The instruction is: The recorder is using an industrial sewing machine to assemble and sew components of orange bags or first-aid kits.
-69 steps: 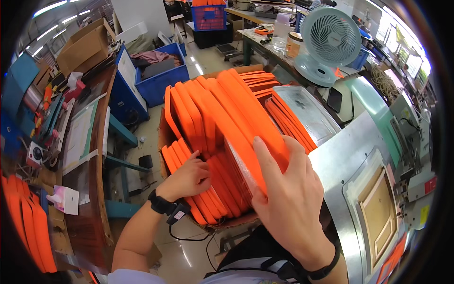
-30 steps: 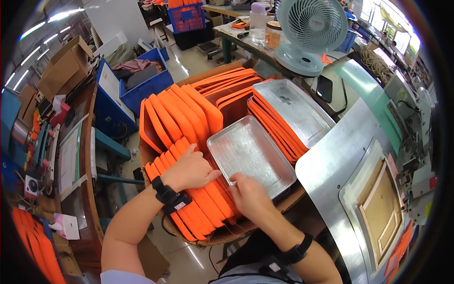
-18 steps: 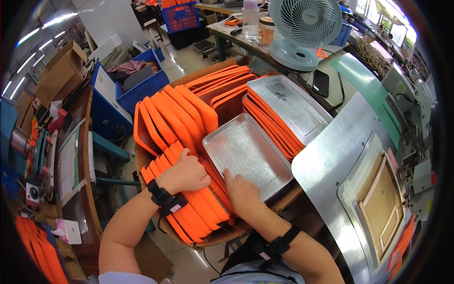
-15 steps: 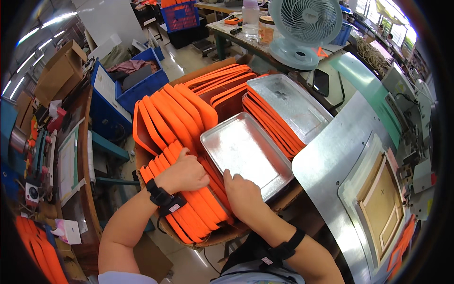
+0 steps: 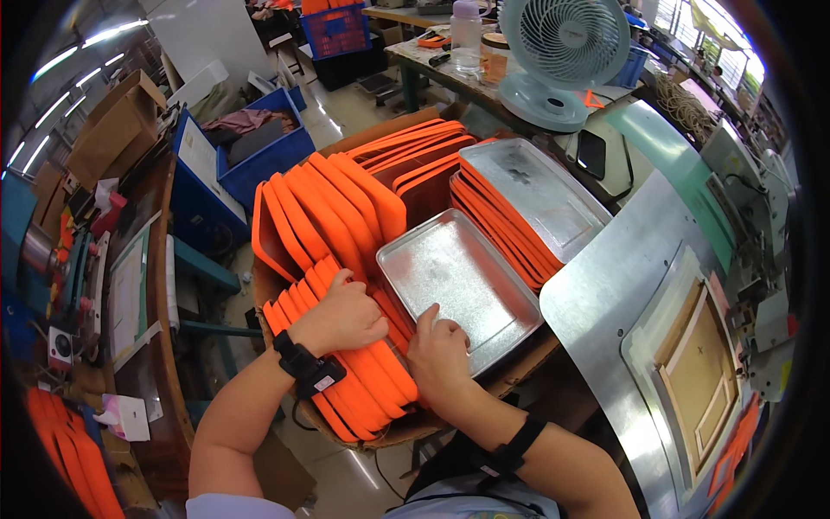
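A cardboard box [image 5: 532, 352] holds rows of orange rounded rectangular pieces [image 5: 330, 208]. A bare metal tray [image 5: 480, 281] lies among them on the right, and another metal tray [image 5: 532, 186] tops an orange stack behind it. My left hand [image 5: 344, 313] lies over the near-left row, fingers bent round the pieces' edges, its tips partly hidden. My right hand [image 5: 441, 355] is at the near-left edge of the front tray, index finger extended onto it, the other fingers loosely bent with nothing visible held.
A metal platen with a wooden frame [image 5: 692, 363] is close on the right. A fan [image 5: 562, 52] and phone [image 5: 590, 154] are behind the box. A blue bin [image 5: 259, 164] stands back left, and a cluttered bench [image 5: 130, 303] runs along the left.
The raised bundle of orange pieces under my right hand 2.3 seconds ago is down, uncovering the front tray. My right hand has moved left and lower, its index finger now on the tray.
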Motion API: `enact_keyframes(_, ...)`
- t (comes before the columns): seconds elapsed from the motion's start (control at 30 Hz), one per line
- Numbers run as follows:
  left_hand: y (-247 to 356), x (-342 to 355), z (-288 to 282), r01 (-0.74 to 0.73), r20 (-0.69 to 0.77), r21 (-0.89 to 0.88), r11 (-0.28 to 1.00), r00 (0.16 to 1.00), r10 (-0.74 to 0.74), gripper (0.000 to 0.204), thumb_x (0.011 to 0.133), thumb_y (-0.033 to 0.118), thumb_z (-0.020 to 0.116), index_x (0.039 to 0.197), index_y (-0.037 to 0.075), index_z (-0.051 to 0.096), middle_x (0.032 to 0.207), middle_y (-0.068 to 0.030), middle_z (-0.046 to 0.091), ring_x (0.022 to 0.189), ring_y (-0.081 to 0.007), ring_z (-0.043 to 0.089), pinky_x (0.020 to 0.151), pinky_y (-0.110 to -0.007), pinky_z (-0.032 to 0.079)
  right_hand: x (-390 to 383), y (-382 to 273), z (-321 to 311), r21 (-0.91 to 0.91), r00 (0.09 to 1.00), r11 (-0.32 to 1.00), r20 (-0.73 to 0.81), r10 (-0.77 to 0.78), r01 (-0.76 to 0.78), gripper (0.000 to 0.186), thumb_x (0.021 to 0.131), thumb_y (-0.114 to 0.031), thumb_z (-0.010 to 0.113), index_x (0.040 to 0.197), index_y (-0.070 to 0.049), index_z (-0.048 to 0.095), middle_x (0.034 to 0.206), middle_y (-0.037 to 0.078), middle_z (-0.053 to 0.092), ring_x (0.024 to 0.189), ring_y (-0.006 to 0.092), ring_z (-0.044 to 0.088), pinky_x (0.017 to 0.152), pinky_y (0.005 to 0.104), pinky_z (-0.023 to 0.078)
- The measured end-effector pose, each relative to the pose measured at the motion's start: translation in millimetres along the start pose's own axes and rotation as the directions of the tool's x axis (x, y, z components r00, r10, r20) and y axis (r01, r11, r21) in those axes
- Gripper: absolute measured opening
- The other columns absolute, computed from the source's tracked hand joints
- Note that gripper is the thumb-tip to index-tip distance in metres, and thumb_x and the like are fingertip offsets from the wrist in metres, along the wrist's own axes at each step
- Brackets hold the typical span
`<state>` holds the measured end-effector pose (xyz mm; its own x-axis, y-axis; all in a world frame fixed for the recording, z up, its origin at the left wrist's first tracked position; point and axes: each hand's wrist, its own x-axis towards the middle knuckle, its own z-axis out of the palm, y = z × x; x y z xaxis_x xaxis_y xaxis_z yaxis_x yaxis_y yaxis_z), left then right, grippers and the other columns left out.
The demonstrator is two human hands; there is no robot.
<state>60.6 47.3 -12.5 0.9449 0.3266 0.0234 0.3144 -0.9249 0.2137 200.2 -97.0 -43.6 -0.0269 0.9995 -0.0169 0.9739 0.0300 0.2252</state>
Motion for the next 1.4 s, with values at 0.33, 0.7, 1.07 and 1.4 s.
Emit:
enact_keyframes(0.33, -4, -3, 5, 0.006, 0.009, 0.058, 0.998, 1.000, -0.006, 0.030, 0.083, 0.020, 0.056, 0.058, 0.006, 0.063, 0.065, -0.0086, 0.063, 0.073, -0.0289, 0.057, 0.096, -0.049, 0.037, 2, 9, -8, 0.055, 0.995, 0.998, -0.096, -0.039, 0.044, 0.027, 0.086, -0.022, 0.059, 0.102, -0.005, 0.072, 0.134, 0.019, 0.052, 0.097, 0.0270, 0.055, 0.077, 0.0410, 0.043)
enact_keyframes(0.7, -4, -3, 5, 0.013, 0.003, 0.007, 1.000, 1.000, -0.013, 0.036, 0.085, 0.022, 0.054, 0.056, 0.003, 0.063, 0.061, -0.0096, 0.063, 0.079, -0.0288, 0.055, 0.106, -0.053, 0.034, -5, 84, -53, 0.284, 0.937, 0.949, -0.274, 0.216, -0.135, 0.030, 0.082, -0.014, 0.065, 0.110, -0.005, 0.057, 0.088, 0.007, 0.057, 0.077, 0.0217, 0.065, 0.063, 0.0345, 0.054)
enact_keyframes(1.07, -4, -10, 12, -0.020, -0.174, -0.028, 0.999, 0.985, 0.015, 0.024, 0.081, 0.019, 0.060, 0.061, 0.005, 0.062, 0.069, -0.0090, 0.062, 0.084, -0.0279, 0.057, 0.104, -0.049, 0.035, -43, 90, -110, 0.857, 0.903, 0.515, -0.209, 0.376, -0.016, 0.078, 0.076, -0.008, 0.075, 0.147, -0.002, 0.042, 0.117, 0.019, 0.066, 0.101, 0.0378, 0.067, 0.085, 0.0391, 0.056)
enact_keyframes(1.4, 7, -12, -7, 0.050, 0.010, -0.042, 0.998, 0.999, -0.050, 0.025, 0.080, 0.017, 0.056, 0.059, 0.004, 0.060, 0.061, -0.0063, 0.059, 0.074, -0.0265, 0.053, 0.103, -0.047, 0.035, -15, 96, -55, 0.996, 0.945, 0.084, -0.031, 0.327, 0.004, 0.063, 0.080, -0.011, 0.069, 0.137, 0.006, 0.049, 0.113, 0.028, 0.067, 0.107, 0.0394, 0.067, 0.092, 0.0399, 0.052)
